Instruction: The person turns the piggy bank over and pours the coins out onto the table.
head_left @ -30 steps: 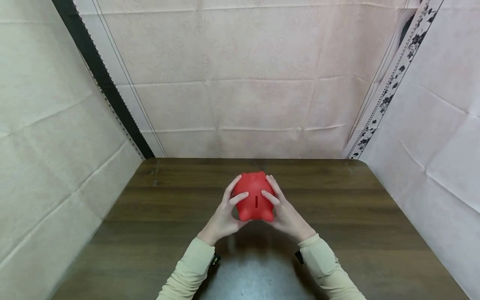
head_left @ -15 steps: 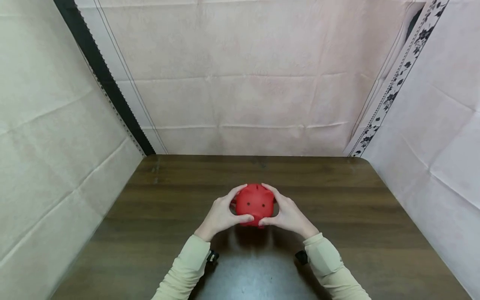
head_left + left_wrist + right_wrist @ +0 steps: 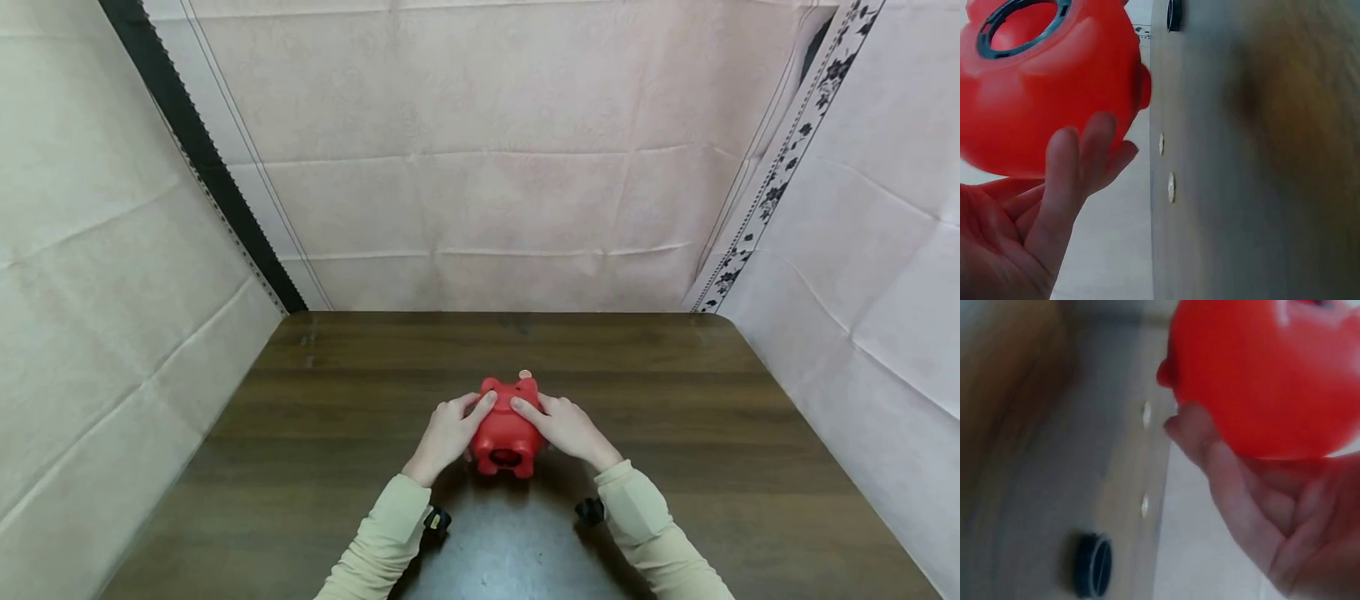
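Note:
Both hands hold a red piggy bank (image 3: 507, 427) just above the table, one on each side. My left hand (image 3: 448, 435) grips its left side, thumb on top. The right hand (image 3: 572, 427) grips the opposite side in the same way. A round hole (image 3: 506, 457) faces me low on the bank; the left wrist view shows its dark ring (image 3: 1022, 28) with no plug in it. A coin (image 3: 525, 374) shows just beyond the bank. In the left wrist view, fingers (image 3: 1063, 156) curve under the red body.
On the wooden table (image 3: 337, 467), the right wrist view shows two coins, a nearer coin (image 3: 1147, 415) and another coin (image 3: 1145, 506), plus a round black plug (image 3: 1093, 565). Pale cloth (image 3: 480, 208) hangs behind the table and along both sides.
Both hands have turned the piggy bank over: first its slot faced me, then two dark dots, now the open hole. It has come lower and nearer, and a coin now shows beyond it.

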### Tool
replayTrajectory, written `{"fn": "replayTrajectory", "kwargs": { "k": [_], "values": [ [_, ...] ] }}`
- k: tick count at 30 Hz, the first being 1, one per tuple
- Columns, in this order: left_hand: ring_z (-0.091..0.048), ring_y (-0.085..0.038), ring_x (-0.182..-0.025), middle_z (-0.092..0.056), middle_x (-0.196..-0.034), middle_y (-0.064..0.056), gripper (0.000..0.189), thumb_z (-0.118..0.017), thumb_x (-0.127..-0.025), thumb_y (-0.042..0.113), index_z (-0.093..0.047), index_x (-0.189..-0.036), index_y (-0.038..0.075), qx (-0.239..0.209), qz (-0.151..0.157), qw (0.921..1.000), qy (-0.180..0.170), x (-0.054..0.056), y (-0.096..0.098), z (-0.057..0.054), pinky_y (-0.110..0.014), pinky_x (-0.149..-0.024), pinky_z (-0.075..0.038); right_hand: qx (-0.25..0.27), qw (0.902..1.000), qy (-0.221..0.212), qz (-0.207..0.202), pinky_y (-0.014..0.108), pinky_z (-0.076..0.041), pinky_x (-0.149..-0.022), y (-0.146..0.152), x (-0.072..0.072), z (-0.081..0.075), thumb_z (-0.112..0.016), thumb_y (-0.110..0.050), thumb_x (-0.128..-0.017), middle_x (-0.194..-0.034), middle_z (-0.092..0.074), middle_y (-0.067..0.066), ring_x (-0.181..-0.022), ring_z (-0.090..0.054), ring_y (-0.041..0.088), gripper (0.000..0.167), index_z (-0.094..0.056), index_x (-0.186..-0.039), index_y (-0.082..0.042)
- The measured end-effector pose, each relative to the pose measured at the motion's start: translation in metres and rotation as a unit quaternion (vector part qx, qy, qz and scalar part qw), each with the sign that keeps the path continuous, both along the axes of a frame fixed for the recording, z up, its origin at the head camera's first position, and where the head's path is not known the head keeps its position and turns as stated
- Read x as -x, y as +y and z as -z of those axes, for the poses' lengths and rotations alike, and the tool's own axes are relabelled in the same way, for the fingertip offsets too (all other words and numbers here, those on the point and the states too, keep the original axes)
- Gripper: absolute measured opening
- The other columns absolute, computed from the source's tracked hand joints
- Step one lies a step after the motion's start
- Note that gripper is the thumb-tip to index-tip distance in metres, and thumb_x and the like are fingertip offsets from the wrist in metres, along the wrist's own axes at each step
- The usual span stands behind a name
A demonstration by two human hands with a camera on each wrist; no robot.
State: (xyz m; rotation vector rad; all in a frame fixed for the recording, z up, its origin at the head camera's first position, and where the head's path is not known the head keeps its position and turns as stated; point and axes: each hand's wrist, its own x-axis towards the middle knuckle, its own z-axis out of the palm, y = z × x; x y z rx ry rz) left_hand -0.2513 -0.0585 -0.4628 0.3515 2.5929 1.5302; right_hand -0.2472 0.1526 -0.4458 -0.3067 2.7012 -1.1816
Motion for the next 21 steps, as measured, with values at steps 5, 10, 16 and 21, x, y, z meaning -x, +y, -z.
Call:
{"fn": "replayTrajectory", "kwargs": {
  "k": [5,10,16,21],
  "values": [
    [-0.067,-0.017,-0.075,-0.072,-0.098,-0.003,0.062,-0.061,-0.088,0.057,-0.049,-0.138,0.023,0.000,0.011,0.9992,0.039,0.003,-0.004,-0.005,-0.031,-0.069,-0.057,0.025,0.9984,0.051,0.001,0.030,-0.052,-0.072,0.002,-0.001,-0.002,-0.061,-0.054,-0.089,-0.093,-0.068,0.001,-0.080,-0.065,0.018,0.067,-0.041,-0.141,-0.018],
    [-0.059,-0.019,-0.116,-0.054,-0.137,0.005,0.078,-0.080,-0.078,0.038,-0.037,-0.144,0.035,-0.056,0.066,0.9890,0.120,0.003,-0.011,-0.012,-0.036,-0.091,-0.056,0.098,0.9815,0.157,-0.051,0.039,-0.055,-0.092,0.006,0.000,-0.005,-0.080,-0.039,-0.078,-0.138,-0.051,0.002,-0.119,-0.057,0.021,0.090,-0.026,-0.149,-0.024],
    [-0.033,-0.027,-0.140,-0.025,-0.156,-0.008,0.096,-0.089,-0.066,0.013,-0.033,-0.143,0.022,-0.049,0.150,0.9317,0.327,0.000,-0.015,-0.014,-0.042,-0.096,-0.054,0.105,0.9149,0.342,-0.187,0.044,-0.054,-0.095,0.011,0.000,-0.006,-0.090,-0.017,-0.066,-0.158,-0.020,0.012,-0.142,-0.029,0.026,0.107,-0.021,-0.147,-0.010],
    [-0.028,-0.030,-0.139,-0.021,-0.151,-0.016,0.097,-0.089,-0.060,0.002,-0.029,-0.136,0.014,-0.037,0.150,0.8953,0.418,0.001,-0.012,-0.013,-0.042,-0.090,-0.057,0.076,0.8728,0.434,-0.210,0.043,-0.057,-0.088,0.007,0.000,-0.006,-0.088,-0.004,-0.062,-0.156,-0.018,0.016,-0.148,-0.016,0.029,0.100,-0.025,-0.140,-0.006]
  ]
}}
